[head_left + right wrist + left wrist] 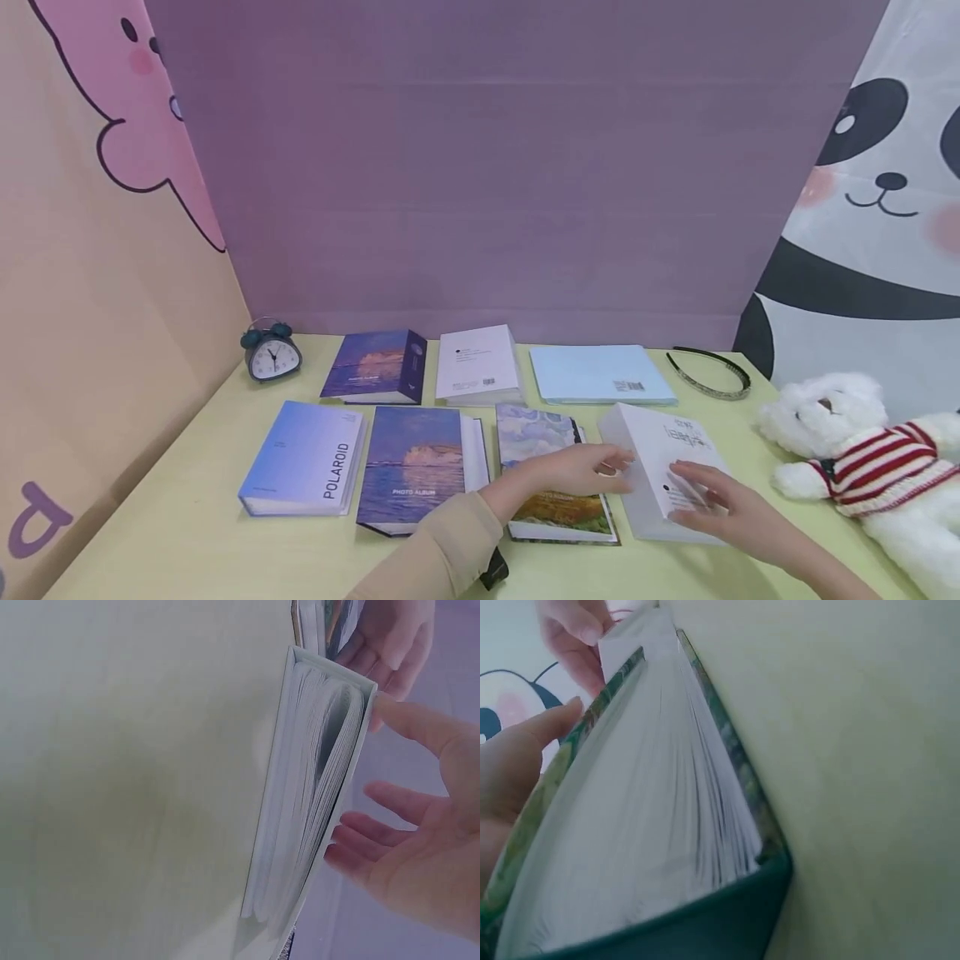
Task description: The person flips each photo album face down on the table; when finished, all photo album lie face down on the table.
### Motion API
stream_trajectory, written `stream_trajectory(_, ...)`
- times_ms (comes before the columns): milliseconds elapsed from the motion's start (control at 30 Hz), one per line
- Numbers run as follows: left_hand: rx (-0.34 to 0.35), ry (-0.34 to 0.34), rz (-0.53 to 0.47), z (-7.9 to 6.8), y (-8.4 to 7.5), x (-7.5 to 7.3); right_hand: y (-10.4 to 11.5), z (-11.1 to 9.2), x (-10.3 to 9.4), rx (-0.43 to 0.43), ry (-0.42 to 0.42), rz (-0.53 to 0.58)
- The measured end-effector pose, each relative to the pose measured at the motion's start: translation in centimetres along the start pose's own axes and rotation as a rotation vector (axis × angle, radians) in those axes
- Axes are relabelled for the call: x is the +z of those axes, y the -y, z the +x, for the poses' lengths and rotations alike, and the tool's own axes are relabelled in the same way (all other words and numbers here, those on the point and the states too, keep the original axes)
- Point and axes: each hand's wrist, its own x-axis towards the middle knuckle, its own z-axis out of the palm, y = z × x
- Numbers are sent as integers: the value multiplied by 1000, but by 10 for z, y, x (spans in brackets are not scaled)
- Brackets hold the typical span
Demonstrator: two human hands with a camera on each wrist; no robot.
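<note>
A white album (678,442) lies at the front right, its spine toward the left. My right hand (731,512) rests over its cover with fingers spread; the right wrist view shows the fingertips right at the cover of the album (322,780), whose page edges bulge. My left hand (577,468) reaches across a landscape-covered photo album (536,429), its fingertips close to the white album's spine. In the left wrist view the landscape album's pages (630,802) and dark green spine (705,922) fill the foreground, with the left thumb alongside. Neither hand curls round anything.
To the left lie a sea-cliff photo album (416,458) and a blue-purple Polaroid album (303,458). Behind are another sea-cliff album (371,362), a white album (476,358), a light blue album (600,371), an alarm clock (272,354) and a headband (708,387). A teddy bear (885,467) lies right.
</note>
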Motion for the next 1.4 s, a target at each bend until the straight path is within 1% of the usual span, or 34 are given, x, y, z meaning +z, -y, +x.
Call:
stream_trajectory(167, -11, 33, -14, -2, 5, 3, 2, -4, 3, -44, -53, -31)
stream_trajectory(300, -14, 63, 2, -4, 5, 3, 5, -3, 5, -64, -81, -72)
stream_trajectory(400, -1, 73, 28, -5, 5, 2, 7, 0, 6, -85, -74, -129)
stream_trajectory(533, 2, 86, 28, -5, 4, 1, 11, 4, 6, -132, -80, -223)
stream_trajectory(600, 2, 93, 19, -5, 4, 1, 13, 6, 5, -138, -78, -253)
stream_trajectory(667, 4, 93, 16, -4, 5, 1, 15, 7, 3, -122, -69, -269)
stream_trajectory(900, 14, 93, -5, -5, 6, 1, 16, 3, 2, -111, -87, -226)
stream_trajectory(1033, 9, 88, -24, -5, 7, 1, 16, 2, 1, -81, -51, -199)
stream_trajectory(1100, 2, 83, -38, -4, 8, 2, 15, 2, 0, -85, -45, -196)
stream_trajectory(1167, -4, 71, -57, -3, 9, 2, 14, 2, 0, -112, -59, -196)
stream_trajectory(1233, -15, 53, -84, -2, 9, 3, 13, 3, 0, -167, -98, -193)
stream_trajectory(1333, -42, 30, -146, -1, 10, 3, 11, 5, -1, -246, -166, -146)
stream_trajectory(1400, -61, 21, -182, 0, 10, 4, 10, 6, -1, -277, -191, -104)
